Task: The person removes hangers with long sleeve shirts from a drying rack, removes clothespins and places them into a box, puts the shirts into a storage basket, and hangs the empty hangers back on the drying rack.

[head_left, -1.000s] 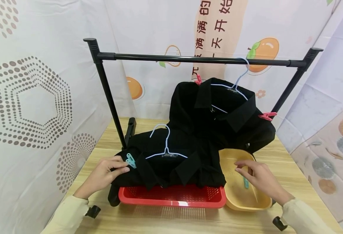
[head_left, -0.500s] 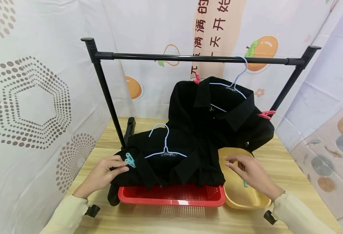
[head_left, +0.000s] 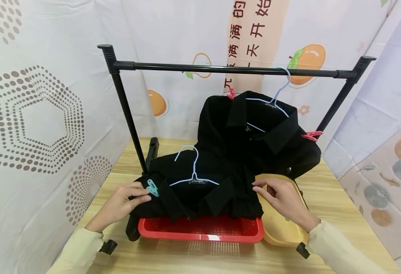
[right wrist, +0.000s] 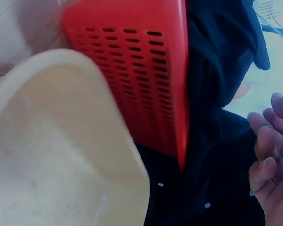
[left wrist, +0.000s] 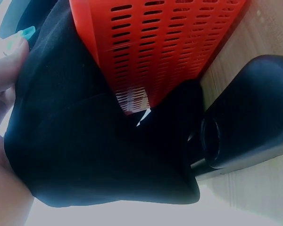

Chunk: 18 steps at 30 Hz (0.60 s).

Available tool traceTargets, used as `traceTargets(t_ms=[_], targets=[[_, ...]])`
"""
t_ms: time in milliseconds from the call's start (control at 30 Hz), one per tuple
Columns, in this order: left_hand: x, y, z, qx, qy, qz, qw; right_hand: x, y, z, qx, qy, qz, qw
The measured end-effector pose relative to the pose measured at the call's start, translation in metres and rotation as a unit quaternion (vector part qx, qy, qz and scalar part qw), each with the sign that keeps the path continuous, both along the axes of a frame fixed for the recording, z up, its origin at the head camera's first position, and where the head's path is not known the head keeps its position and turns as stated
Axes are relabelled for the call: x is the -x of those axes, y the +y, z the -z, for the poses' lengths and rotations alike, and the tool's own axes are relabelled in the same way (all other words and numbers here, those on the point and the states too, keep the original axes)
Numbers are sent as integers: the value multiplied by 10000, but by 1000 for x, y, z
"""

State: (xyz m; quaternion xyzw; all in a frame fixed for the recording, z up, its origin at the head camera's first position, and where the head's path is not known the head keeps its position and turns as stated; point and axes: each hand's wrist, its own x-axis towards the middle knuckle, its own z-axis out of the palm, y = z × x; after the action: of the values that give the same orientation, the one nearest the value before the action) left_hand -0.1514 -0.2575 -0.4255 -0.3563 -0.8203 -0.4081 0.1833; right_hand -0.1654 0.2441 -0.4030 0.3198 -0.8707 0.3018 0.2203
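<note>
Shirt on red basket pinched by left hand beside teal clothespin; right hand released, fingers loosely bent.

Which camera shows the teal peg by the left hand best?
The head view: nearly all of the teal peg shows beside the left hand. The left wrist view catches only a bit, near the upper-left corner; the right wrist view doesn't show it.

Black shirt; teal clothespin

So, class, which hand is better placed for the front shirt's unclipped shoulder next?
Probably the right hand: empty, beside that shoulder, while the left hand grips the shirt near a teal clip.
</note>
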Motion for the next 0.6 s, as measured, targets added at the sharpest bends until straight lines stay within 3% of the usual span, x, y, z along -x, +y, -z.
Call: traceTargets(t_ms=[133, 600], targets=[[0, 0, 0, 10, 20, -57, 10000, -1, -6, -5, 11, -48, -61, 10000], [-1, 1, 2, -52, 68, -101, 9999, -5, -35, -8, 237, 89, -906, 9956]])
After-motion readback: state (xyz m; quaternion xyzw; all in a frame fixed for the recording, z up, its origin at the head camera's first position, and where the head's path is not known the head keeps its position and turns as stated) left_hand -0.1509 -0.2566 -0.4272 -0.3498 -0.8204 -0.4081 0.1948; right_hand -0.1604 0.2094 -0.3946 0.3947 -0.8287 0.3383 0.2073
